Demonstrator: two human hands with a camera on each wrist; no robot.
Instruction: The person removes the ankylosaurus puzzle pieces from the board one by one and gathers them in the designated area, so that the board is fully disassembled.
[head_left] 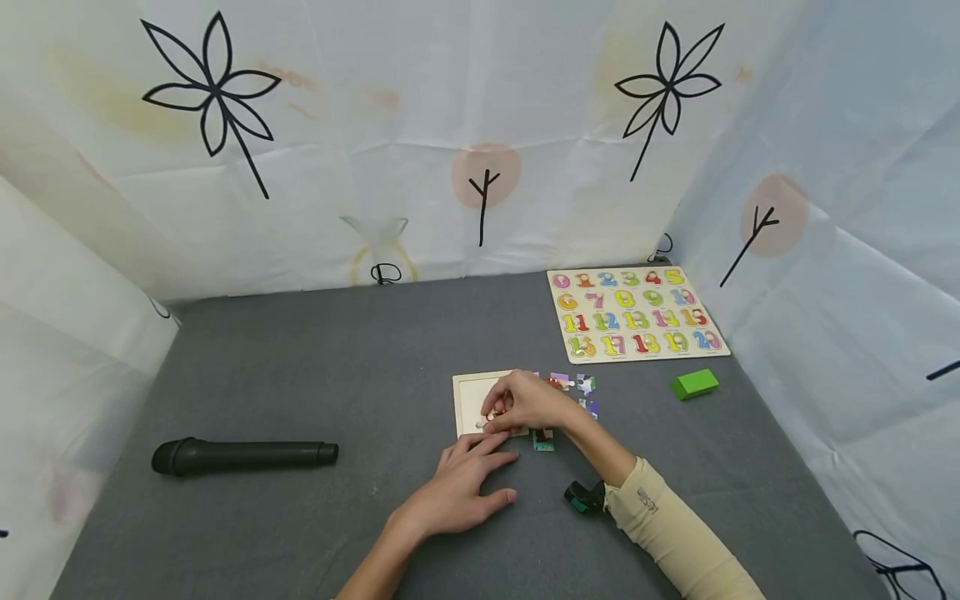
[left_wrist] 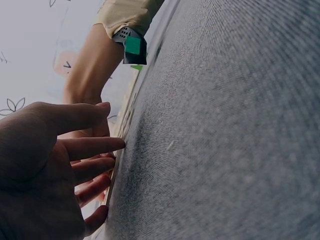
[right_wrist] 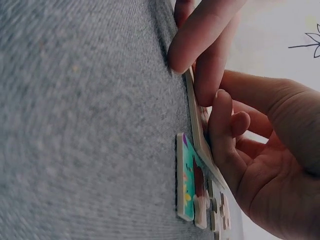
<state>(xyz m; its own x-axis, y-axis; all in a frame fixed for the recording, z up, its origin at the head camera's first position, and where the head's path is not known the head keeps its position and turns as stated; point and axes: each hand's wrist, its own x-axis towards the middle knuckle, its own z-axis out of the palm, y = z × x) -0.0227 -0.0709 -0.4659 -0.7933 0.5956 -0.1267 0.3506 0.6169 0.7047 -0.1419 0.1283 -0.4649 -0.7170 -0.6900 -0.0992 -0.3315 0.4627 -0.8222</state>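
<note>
A shallow wooden puzzle tray [head_left: 467,398] lies flat near the middle of the table. Over it, my right hand [head_left: 536,402] has its thumb and fingers curled around a small brownish jigsaw piece [head_left: 492,414], mostly hidden by the fingers. My left hand [head_left: 461,498] is spread, its fingertips resting at the tray's front edge. Just right of the tray lie several loose jigsaw pieces [head_left: 587,384]. One green-and-brown piece [right_wrist: 186,185] shows large in the right wrist view, flat on the cloth beside the tray.
At the back right lies a number puzzle board [head_left: 637,315], with a green block [head_left: 694,384] in front of it. A black microphone [head_left: 243,456] lies on the left. A black wrist device [head_left: 585,497] sits by the right sleeve. White printed curtains [head_left: 315,167] surround the grey table.
</note>
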